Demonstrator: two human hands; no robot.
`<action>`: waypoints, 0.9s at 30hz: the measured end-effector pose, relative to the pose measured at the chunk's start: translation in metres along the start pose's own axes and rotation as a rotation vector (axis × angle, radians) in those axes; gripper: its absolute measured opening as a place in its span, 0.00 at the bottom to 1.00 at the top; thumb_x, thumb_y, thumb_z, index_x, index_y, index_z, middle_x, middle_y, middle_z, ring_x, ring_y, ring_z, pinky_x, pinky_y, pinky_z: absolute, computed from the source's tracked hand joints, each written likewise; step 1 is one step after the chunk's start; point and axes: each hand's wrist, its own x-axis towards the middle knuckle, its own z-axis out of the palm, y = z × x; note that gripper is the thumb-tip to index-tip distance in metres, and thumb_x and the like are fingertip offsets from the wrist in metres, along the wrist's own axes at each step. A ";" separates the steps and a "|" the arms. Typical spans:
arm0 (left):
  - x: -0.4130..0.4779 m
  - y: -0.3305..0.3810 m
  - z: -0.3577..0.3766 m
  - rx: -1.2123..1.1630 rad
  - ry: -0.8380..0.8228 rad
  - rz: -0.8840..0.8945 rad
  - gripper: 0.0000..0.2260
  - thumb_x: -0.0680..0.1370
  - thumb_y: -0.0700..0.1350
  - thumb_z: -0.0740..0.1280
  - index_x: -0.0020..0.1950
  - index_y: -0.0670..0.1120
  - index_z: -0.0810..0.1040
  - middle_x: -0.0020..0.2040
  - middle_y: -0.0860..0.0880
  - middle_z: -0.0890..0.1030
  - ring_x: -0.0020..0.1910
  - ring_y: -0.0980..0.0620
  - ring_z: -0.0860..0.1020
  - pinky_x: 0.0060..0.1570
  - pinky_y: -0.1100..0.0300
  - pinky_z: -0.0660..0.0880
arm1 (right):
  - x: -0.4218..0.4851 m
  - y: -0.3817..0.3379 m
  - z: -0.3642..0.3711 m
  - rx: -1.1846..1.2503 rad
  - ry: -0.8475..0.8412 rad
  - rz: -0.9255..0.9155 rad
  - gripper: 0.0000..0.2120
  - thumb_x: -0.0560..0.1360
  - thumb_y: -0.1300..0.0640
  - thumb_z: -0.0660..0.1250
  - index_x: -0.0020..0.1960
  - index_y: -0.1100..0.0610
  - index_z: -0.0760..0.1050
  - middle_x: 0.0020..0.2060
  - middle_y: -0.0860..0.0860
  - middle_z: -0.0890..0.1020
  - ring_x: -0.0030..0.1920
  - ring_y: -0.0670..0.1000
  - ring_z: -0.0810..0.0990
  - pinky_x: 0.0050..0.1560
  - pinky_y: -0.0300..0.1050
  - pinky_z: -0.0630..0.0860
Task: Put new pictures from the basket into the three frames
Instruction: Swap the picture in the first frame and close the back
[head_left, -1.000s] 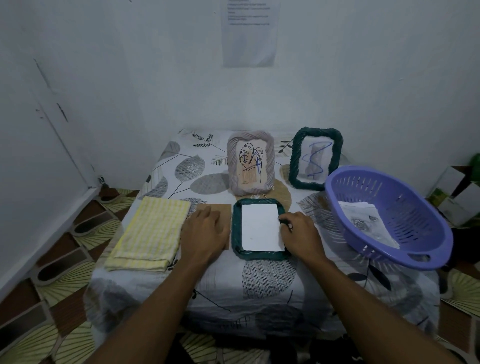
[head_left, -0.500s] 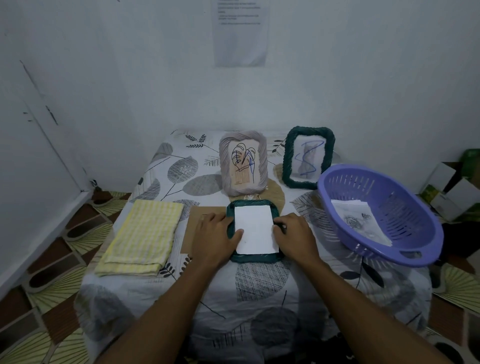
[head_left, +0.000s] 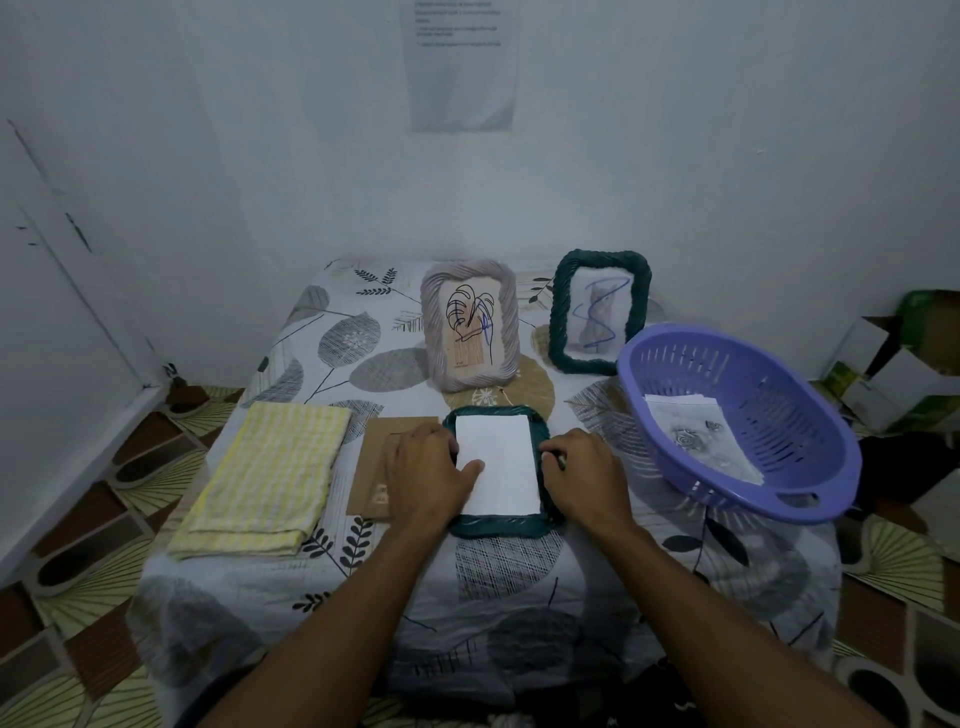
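A dark green woven frame (head_left: 498, 526) lies flat at the table's near middle with a white picture sheet (head_left: 501, 467) set in its opening. My left hand (head_left: 431, 473) rests flat on the frame's left edge, its thumb pressing on the sheet. My right hand (head_left: 587, 478) has its fingers curled against the frame's right edge. A grey woven frame (head_left: 470, 325) and a second green frame (head_left: 600, 312) stand upright behind, each holding a scribbled picture. At the right, the purple basket (head_left: 779, 499) holds several printed pictures (head_left: 696, 431).
A brown backing board (head_left: 371, 467) lies left of the flat frame, partly under my left hand. A folded yellow checked cloth (head_left: 270, 478) lies further left. Cardboard boxes (head_left: 893, 364) sit on the floor at the right. The wall is close behind the table.
My left hand has slid right, off the backing board and onto the frame's left edge and the white sheet. My right hand has stayed at the right edge.
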 end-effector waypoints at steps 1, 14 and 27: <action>-0.001 0.001 -0.002 -0.017 0.002 -0.010 0.13 0.66 0.54 0.75 0.36 0.50 0.73 0.38 0.54 0.75 0.42 0.52 0.74 0.52 0.50 0.73 | 0.000 0.000 0.000 0.000 -0.003 0.000 0.12 0.77 0.55 0.62 0.55 0.51 0.82 0.53 0.50 0.83 0.55 0.54 0.76 0.57 0.53 0.75; 0.008 0.016 -0.018 -0.412 -0.074 -0.115 0.04 0.72 0.42 0.72 0.40 0.46 0.78 0.36 0.53 0.78 0.36 0.55 0.75 0.36 0.63 0.69 | 0.005 -0.009 -0.019 -0.008 0.011 -0.103 0.12 0.77 0.56 0.62 0.57 0.54 0.80 0.55 0.51 0.78 0.58 0.53 0.73 0.58 0.50 0.73; 0.008 0.107 0.008 -0.981 -0.275 -0.440 0.06 0.76 0.37 0.67 0.40 0.45 0.75 0.40 0.44 0.82 0.37 0.46 0.80 0.35 0.55 0.77 | 0.014 0.040 -0.120 -0.218 -0.074 -0.002 0.15 0.79 0.49 0.61 0.61 0.55 0.76 0.54 0.56 0.82 0.52 0.60 0.79 0.47 0.51 0.75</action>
